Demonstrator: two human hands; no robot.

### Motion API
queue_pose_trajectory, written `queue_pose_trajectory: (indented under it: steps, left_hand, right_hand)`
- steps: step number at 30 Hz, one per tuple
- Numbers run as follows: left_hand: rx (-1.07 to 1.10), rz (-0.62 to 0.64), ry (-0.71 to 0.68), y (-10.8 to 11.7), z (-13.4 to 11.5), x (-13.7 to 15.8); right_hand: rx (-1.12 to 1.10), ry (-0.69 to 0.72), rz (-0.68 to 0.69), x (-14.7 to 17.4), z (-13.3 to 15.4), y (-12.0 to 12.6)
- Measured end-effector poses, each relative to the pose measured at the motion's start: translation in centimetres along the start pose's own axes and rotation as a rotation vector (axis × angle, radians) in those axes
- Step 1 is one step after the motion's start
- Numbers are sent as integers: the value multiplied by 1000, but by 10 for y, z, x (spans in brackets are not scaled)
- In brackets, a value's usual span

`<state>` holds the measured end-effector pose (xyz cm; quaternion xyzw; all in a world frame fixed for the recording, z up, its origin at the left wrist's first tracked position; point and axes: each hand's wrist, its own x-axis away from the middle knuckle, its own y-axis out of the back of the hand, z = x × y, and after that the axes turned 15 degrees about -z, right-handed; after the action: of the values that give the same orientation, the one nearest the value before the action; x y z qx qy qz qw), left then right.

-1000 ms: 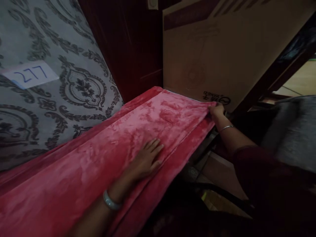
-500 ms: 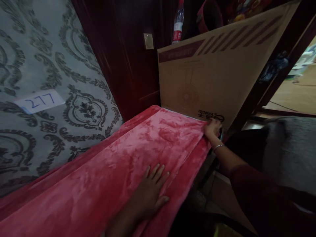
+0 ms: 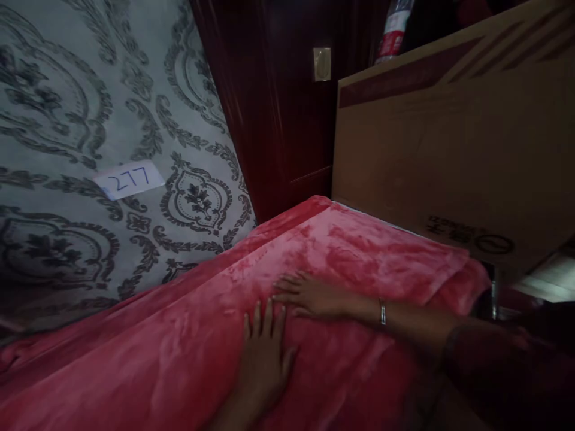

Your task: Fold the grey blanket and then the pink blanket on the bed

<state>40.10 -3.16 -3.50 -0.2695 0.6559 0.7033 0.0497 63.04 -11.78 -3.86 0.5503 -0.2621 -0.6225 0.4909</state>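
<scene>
A plush red-pink blanket is spread in front of me, lightly creased, and its folded layers show along the right side. My left hand lies flat on it near the bottom centre, fingers spread. Just to the right, my right hand also rests palm down on the cloth, fingers stretched out and pointing left. A silver bracelet circles the right wrist. The two hands are close together, and neither grips anything. What lies under the blanket is mostly hidden.
A large cardboard box stands behind the blanket's far end, with a labelled bottle at its top edge. Dark red wood panelling holds a switch plate. On the patterned wall at left is a paper marked 277.
My right hand has left the blanket's far right corner and moved back and left, now flat beside my left hand. The view has shifted left.
</scene>
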Motion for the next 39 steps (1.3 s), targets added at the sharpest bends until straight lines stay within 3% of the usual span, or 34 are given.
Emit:
queue_pose_trajectory:
  steps: [2,6,9,14,18,20,22,25,28,33,39]
  left_hand:
    - [-17,68,17,-3,0,2]
    - [-26,94,5,-9,2,5]
    - [-38,61,-26,-20,9,10]
    - [-58,-8,-55,-43,19,19]
    - [15,-100,-49,-33,41,16]
    - [57,-148,10,-16,68,2]
    - [11,-189,167,4,103,-18]
    - [-99,-122,343,26,155,-50]
    - [-130,-35,504,31,188,-68]
    - [-106,-36,583,13,203,-69]
    - [-106,17,618,-3,217,-58]
  right_hand:
    - [112,-37,21,3,-45,18]
    - [385,-633,-11,31,-157,78]
    - [454,-845,-54,55,-205,105]
    - [379,-892,-241,54,-226,108]
    - [377,-1045,-351,33,-247,110]
    - [360,-1137,-379,23,-260,114]
    - [328,-1204,-387,16,-272,117]
    - [271,-1260,-394,7,-285,120]
    - [201,-1263,-412,-1,-296,121]
    - [111,-1213,-437,-10,-313,117]
    - [159,-1144,-503,-15,-327,107]
